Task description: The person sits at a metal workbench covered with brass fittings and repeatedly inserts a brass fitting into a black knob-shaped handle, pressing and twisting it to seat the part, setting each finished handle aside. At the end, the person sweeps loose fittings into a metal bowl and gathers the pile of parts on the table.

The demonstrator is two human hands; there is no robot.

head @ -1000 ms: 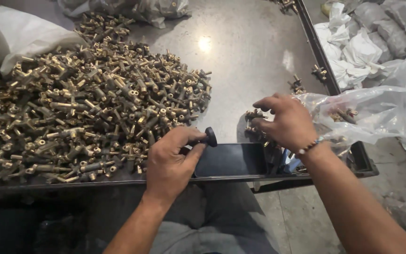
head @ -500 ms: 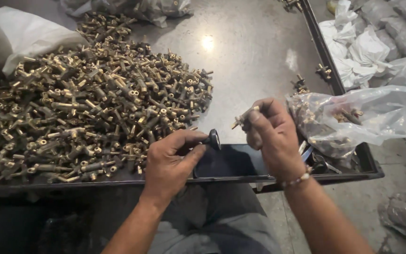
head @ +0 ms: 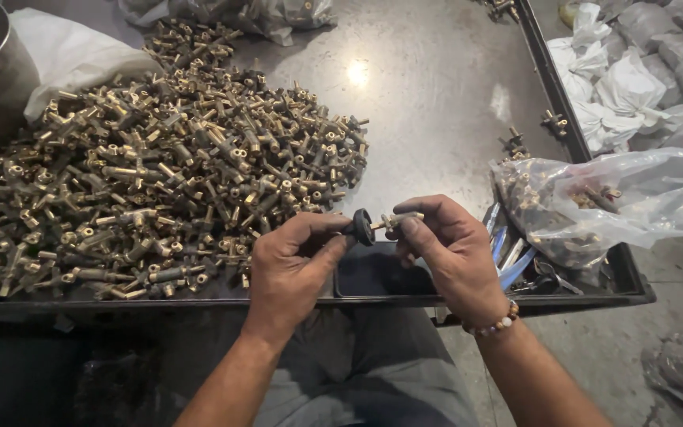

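Brass fitting [head: 395,221] w/ round black knob [head: 362,227]

My left hand [head: 290,265] pinches a black knob [head: 362,227]; my right hand [head: 448,249] holds a brass fitting [head: 395,221] against it, just beside the brass pile [head: 160,166] on the bench [head: 436,95].

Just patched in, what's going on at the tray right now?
A person sits at a dark metal tray and works with both hands at its near edge. The left hand holds a small black knob, and the right hand holds a short brass fitting up to it, so the two parts meet end to end between the fingers. A big pile of brass fittings covers the left of the tray. A clear bag holding more parts lies on the right.
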